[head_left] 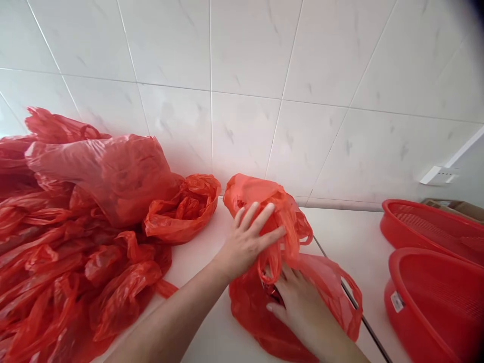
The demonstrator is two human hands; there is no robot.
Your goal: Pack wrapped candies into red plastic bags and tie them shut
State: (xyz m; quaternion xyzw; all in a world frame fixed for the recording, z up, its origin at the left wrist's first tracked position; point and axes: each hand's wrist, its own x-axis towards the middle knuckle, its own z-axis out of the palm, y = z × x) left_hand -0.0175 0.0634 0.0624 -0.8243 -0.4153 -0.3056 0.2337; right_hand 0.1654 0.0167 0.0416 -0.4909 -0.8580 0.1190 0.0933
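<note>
So the left hand (245,242) lies spread on a crumpled red plastic bag (282,222), its grip open, with the palm and fingers pressed flat against the plastic. The right hand (306,312) sits lower, its fingers curled into the folds where that bag meets a second, flatter red bag (325,287); whether its grip is closed on the plastic I cannot tell. Both bags rest on a white tabletop (212,327), close to a tiled wall (242,60). Just left of the hands lies a balled-up red bag (181,212), against a large heap of red plastic bags (75,237). To the right, past a thin metal strip (359,307), stand two red mesh baskets (427,302). A white wall socket (438,175) shows on the tiles.
</note>
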